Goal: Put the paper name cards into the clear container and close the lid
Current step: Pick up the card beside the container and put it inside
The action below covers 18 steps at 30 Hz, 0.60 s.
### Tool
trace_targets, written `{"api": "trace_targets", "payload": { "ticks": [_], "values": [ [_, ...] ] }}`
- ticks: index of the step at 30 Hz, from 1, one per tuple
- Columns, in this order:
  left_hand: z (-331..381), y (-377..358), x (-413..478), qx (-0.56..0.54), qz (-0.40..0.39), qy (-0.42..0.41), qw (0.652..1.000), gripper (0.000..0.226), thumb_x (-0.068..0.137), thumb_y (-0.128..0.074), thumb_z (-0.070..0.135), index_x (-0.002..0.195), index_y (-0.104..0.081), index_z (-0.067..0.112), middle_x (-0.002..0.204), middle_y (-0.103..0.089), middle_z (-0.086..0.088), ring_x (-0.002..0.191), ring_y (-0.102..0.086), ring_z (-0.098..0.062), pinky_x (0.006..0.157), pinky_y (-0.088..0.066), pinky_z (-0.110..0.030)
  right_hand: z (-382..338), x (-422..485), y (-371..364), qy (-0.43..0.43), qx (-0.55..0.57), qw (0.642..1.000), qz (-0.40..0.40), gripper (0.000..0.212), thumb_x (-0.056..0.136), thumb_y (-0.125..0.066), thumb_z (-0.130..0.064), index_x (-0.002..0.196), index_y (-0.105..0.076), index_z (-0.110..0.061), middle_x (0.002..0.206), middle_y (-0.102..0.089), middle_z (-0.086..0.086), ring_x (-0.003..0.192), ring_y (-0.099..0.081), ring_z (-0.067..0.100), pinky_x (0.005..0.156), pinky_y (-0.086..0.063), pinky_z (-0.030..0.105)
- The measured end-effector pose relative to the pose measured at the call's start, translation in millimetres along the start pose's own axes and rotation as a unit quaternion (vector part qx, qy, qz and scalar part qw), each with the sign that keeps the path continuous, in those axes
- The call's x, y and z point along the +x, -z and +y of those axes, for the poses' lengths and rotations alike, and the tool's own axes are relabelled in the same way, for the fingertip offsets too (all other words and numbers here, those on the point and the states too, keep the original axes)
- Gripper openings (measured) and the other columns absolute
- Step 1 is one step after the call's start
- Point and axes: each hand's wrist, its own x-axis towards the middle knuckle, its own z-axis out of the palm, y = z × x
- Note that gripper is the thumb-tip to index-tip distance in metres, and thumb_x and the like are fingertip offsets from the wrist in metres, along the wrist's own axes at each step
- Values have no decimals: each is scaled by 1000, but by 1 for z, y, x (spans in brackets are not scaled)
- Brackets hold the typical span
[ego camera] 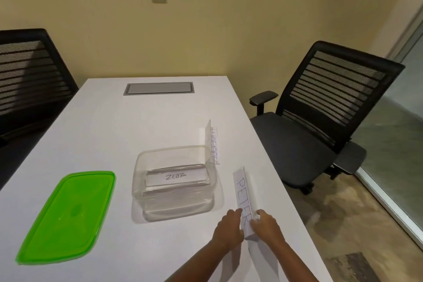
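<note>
Low in the frame, right of centre, your left hand and right hand pinch the near end of the PETER card from both sides, probably to flatten its fold so it fits the clear container just to its left, where the ZEBRA card already lies. The green lid waits at lower left. The third card stands behind the container's far right corner, its lettering unreadable.

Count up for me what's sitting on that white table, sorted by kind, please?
Paper name cards: 3 – ZEBRA card inside the clear container, PETER card pinched between left hand and right hand, third card behind the container
Clear container: 1
Green lid: 1
Total: 5
</note>
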Motion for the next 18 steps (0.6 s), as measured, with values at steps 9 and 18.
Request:
{"api": "trace_targets", "payload": {
  "ticks": [9, 18],
  "values": [
    [13, -11, -2, -473, -24, 247, 845, 13, 87, -37, -6, 85, -47, 2, 76, -49, -17, 57, -52, -24, 47, -44, -33, 10, -11, -9, 27, 6, 1000, -8, 45, 92, -46, -20, 136, -39, -9, 132, -51, 13, 118, -55, 28, 94, -46, 28],
    [25, -18, 5, -614, 36, 330, 716, 24, 89, -37, -10, 75, -56, -5, 86, -59, -21, 73, -55, -30, 64, -50, -39, 6, -16, -15, 29, 26, 999, -31, 51, 89, -52, -34, 132, -41, -10, 128, -52, 14, 116, -57, 28, 96, -48, 33]
  ]
}}
